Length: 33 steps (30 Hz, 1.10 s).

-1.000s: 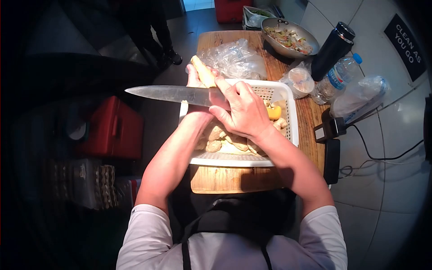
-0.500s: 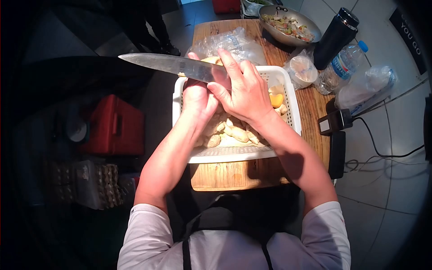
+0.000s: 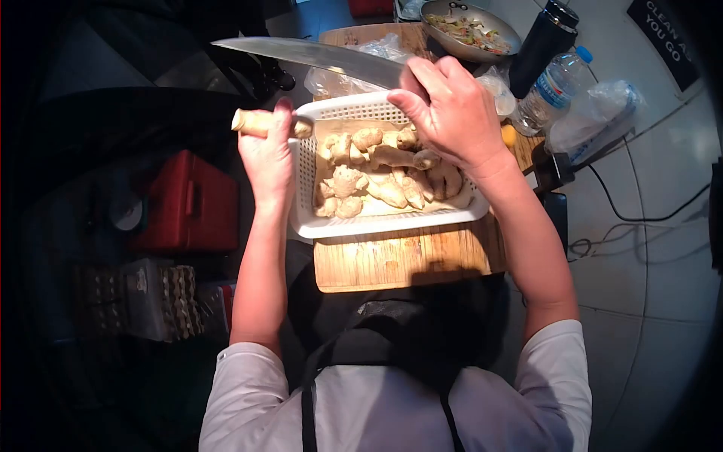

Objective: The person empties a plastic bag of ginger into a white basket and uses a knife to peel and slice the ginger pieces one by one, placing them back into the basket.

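Observation:
A white perforated basket [image 3: 392, 228] holds several pieces of ginger [image 3: 348, 181] on a light lining. Over the basket's left edge, my left hand [image 3: 269, 158] is closed around a piece of ginger [image 3: 254, 123], whose pale end sticks out to the left. My right hand [image 3: 458, 113] grips a large knife [image 3: 324, 58] above the basket's back right part. The blade points left, beyond the basket, well clear of my left hand. The knife's handle is hidden inside my right hand.
The basket stands on a wooden board [image 3: 407, 264]. Behind are a plastic bag [image 3: 331, 81] and a pan of food [image 3: 471, 30]. On the right are a black flask [image 3: 544, 49], a water bottle [image 3: 553, 87] and a cable. A person's dark shoe [image 3: 282, 77] shows at the back left.
My hands have moved apart. My left hand has gone left with the ginger, and my right hand has moved right and back with the knife. More of the basket's contents shows.

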Each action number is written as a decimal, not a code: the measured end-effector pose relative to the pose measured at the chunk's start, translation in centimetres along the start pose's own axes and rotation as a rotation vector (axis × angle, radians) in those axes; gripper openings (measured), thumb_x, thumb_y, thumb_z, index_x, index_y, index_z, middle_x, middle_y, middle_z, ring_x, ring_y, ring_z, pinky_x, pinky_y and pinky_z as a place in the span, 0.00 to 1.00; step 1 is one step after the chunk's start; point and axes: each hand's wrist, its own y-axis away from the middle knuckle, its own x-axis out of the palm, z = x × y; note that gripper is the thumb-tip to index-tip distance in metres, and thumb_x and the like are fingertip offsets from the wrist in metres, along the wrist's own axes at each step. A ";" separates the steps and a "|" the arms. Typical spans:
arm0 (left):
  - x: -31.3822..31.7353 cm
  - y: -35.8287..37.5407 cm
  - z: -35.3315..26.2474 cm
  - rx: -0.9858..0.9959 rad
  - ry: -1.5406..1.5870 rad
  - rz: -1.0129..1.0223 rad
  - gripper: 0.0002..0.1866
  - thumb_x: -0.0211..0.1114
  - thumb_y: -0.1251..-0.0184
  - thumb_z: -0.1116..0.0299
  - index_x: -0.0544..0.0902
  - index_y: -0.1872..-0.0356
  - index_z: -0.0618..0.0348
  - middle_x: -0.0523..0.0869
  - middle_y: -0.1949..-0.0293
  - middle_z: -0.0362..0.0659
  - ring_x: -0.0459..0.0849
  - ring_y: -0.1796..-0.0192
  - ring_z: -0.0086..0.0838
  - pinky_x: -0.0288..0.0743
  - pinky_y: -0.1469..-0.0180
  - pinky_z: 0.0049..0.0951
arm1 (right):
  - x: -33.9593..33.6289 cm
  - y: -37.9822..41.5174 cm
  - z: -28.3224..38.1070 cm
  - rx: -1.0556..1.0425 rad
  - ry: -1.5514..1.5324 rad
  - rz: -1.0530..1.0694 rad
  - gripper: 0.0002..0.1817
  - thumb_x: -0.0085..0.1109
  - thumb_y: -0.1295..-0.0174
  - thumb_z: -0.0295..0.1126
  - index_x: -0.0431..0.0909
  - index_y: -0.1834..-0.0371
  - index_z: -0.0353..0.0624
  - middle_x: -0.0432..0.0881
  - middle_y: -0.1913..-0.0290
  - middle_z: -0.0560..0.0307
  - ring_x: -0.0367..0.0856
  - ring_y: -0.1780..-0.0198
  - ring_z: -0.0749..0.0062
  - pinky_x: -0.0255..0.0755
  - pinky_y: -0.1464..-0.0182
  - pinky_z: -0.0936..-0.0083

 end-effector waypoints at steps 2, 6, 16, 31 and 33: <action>-1.9 1.0 -0.4 -0.222 -0.042 0.007 0.13 0.72 0.30 0.64 0.79 0.67 0.59 0.84 0.69 0.37 0.82 0.68 0.18 0.77 0.60 0.24 | -0.1 2.1 -1.3 0.063 0.099 0.098 0.27 0.56 0.34 0.63 0.78 0.63 0.47 0.78 0.68 0.50 0.85 0.64 0.51 0.80 0.65 0.56; -3.4 3.1 2.1 -0.155 -0.171 0.060 0.17 0.75 0.32 0.61 0.75 0.58 0.59 0.83 0.64 0.37 0.81 0.63 0.18 0.77 0.57 0.23 | 0.8 6.9 -2.2 0.116 0.164 0.115 0.25 0.60 0.35 0.60 0.77 0.64 0.47 0.78 0.67 0.50 0.84 0.64 0.51 0.80 0.66 0.56; -3.6 6.6 -0.5 -0.118 -0.257 0.050 0.16 0.74 0.32 0.65 0.75 0.59 0.60 0.84 0.63 0.39 0.80 0.61 0.17 0.77 0.55 0.24 | -2.0 12.0 1.2 0.155 0.208 0.158 0.27 0.63 0.37 0.59 0.80 0.52 0.44 0.78 0.66 0.52 0.82 0.61 0.53 0.79 0.66 0.59; 3.6 12.0 -1.7 -0.999 1.072 0.260 0.20 0.56 0.20 0.60 0.77 0.36 0.62 0.84 0.41 0.47 0.81 0.38 0.35 0.77 0.34 0.36 | -3.8 11.0 7.8 0.284 -0.116 0.189 0.35 0.69 0.43 0.58 0.78 0.41 0.41 0.75 0.62 0.46 0.82 0.61 0.48 0.78 0.62 0.58; 3.5 12.3 -1.7 -1.002 1.124 0.196 0.20 0.56 0.20 0.59 0.76 0.36 0.62 0.84 0.41 0.47 0.82 0.38 0.35 0.78 0.35 0.35 | -4.5 10.2 8.4 0.236 -0.132 0.212 0.37 0.70 0.43 0.56 0.76 0.41 0.37 0.75 0.60 0.43 0.82 0.60 0.46 0.79 0.60 0.57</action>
